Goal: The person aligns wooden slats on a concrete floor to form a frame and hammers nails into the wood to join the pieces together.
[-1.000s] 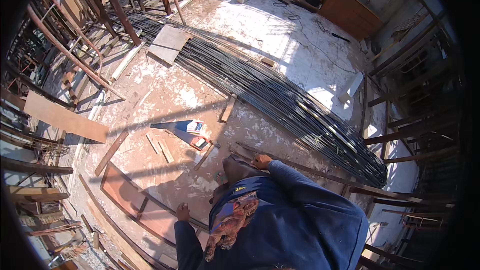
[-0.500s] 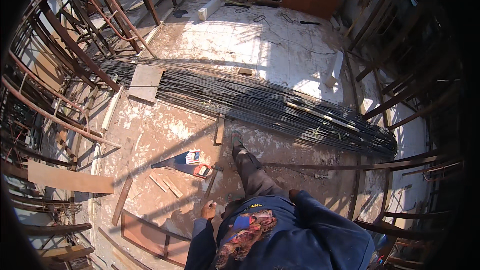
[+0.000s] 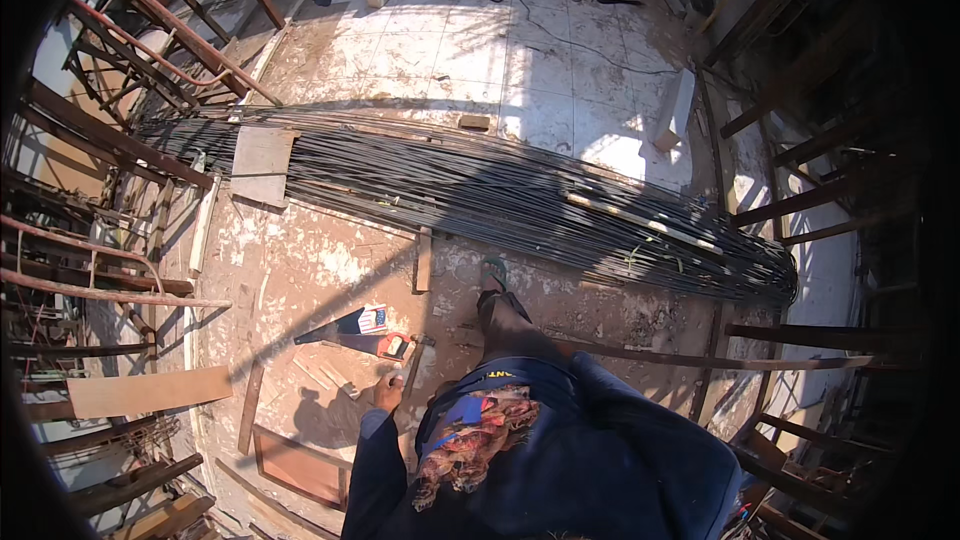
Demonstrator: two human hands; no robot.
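My left hand (image 3: 388, 392) hangs low beside my left side, its fingers curled; whether something small is in them I cannot make out. Just beyond it lies a handsaw (image 3: 397, 347) with a red-orange handle and a dark tapering blade. A printed sleeve (image 3: 372, 320) covers part of that blade. Beside the saw handle is a hammer (image 3: 414, 364), handle toward me. Thin wooden strips (image 3: 322, 372) lie left of my hand, partly in shadow. My right hand is out of sight; only the dark blue right sleeve (image 3: 650, 420) shows.
A long bundle of dark steel bars (image 3: 500, 190) crosses the floor ahead, with a board (image 3: 262, 166) on its left part. A short wood block (image 3: 424, 260) lies before it. Timber and metal frames (image 3: 190, 30) stand at both sides. My sandalled foot (image 3: 493, 272) is near the bars.
My view has tipped further down and my body leans forward. The left hand has come closer to the saw and hammer. My right hand, seen at my hip before, is now hidden.
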